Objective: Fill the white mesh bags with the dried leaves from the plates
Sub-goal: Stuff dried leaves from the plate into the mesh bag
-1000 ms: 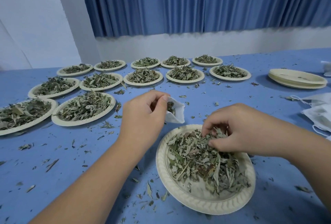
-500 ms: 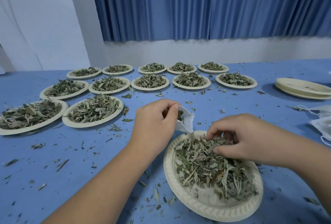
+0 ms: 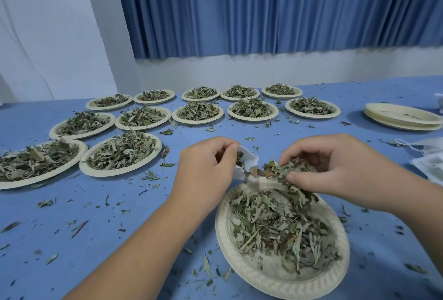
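The left hand (image 3: 203, 167) pinches the white mesh bag (image 3: 248, 161) open above the near plate (image 3: 275, 273); the right hand (image 3: 335, 167) grips a clump of dried leaves (image 3: 285, 171) at its mouth. Leaves could spill onto the table (image 3: 119, 215) if the narrow mouth sags.

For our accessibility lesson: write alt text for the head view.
A left hand holds open a white mesh bag while the right hand pinches a clump of dried green leaves at its mouth, above a round cream paper plate.
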`<state>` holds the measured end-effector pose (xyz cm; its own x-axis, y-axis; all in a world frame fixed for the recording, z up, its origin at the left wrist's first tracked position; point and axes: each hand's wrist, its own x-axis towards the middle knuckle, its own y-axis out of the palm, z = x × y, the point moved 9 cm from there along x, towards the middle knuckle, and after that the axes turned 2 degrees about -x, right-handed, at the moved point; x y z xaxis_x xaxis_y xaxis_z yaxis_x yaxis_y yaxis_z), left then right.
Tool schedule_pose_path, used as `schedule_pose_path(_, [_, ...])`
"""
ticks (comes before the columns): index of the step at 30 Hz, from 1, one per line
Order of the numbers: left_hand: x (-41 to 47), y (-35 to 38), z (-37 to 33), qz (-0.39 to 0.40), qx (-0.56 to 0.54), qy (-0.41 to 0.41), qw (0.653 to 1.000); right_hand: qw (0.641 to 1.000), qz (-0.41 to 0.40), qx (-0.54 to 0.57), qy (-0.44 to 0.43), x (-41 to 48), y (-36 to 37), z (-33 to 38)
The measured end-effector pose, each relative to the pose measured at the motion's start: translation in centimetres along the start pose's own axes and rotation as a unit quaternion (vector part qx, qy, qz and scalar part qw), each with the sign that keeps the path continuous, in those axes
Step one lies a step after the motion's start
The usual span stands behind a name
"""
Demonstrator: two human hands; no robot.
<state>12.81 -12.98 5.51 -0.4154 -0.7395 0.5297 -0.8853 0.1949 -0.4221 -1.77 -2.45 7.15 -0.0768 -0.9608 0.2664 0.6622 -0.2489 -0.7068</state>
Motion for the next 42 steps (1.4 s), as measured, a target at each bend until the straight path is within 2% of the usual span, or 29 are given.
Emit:
schedule_pose_path(6, [-0.4,0.3,-1.5,0.000,0.014,0.033,0.999,0.996,-0.070,-0.063,0.005,0.0,-0.1,0.1])
schedule_pose_path(15, [-0.9,0.9,-2.7,0.003,0.012,0.051,0.999,0.988,-0.089,-0.125,-0.025,0.0,1.0,1.9])
schedule_pose_path(20, [-1.1,1.4,-2.8,0.020,-0.011,0.044,0.999,0.974,-0.114,-0.193,-0.032,0.2,1.9,2.5])
schedule_pose_path(24, [-1.1,1.6,-2.7,0.029,-0.036,0.023,0.999,0.966,-0.158,-0.201,-0.023,0.0,1.5,2.7])
schedule_pose_path(27, [-1.1,1.7,-2.6,0.037,-0.058,0.002,0.998,0.962,-0.156,-0.225,-0.015,0.4,1.9,2.6])
schedule_pose_path(29, [-1.1,2.0,-2.3,0.046,-0.057,-0.009,0.997,0.967,-0.144,-0.211,-0.012,0.5,2.2,2.5])
schedule_pose_path(33, [-1.0,1.9,-1.5,0.036,-0.055,-0.038,0.997,0.981,-0.164,-0.102,0.001,0.0,1.3,1.8])
schedule_pose_path(39, [-1.2,2.7,-1.5,0.059,-0.071,-0.040,0.995,0.975,-0.176,-0.135,-0.016,0.5,1.8,2.1])
schedule_pose_path(42, [-1.0,2.4,-1.0,0.047,-0.071,-0.051,0.995,0.986,-0.158,-0.047,0.000,0.5,1.4,1.3])
